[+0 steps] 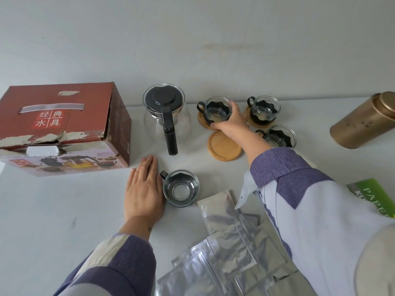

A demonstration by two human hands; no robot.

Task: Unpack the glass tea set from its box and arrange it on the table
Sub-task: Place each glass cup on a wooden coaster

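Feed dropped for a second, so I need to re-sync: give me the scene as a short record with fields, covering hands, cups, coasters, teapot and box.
left hand: flat on the table, beside the near cup, not holding it
right hand: grip closed on a far cup over a coaster
cups: four in view; near cup has no coaster
spare coaster: bare, in front of the right hand
teapot: upright, lid on, handle toward the camera
box: at left, torn, white packing showing
foil pouches: piled at the near edge
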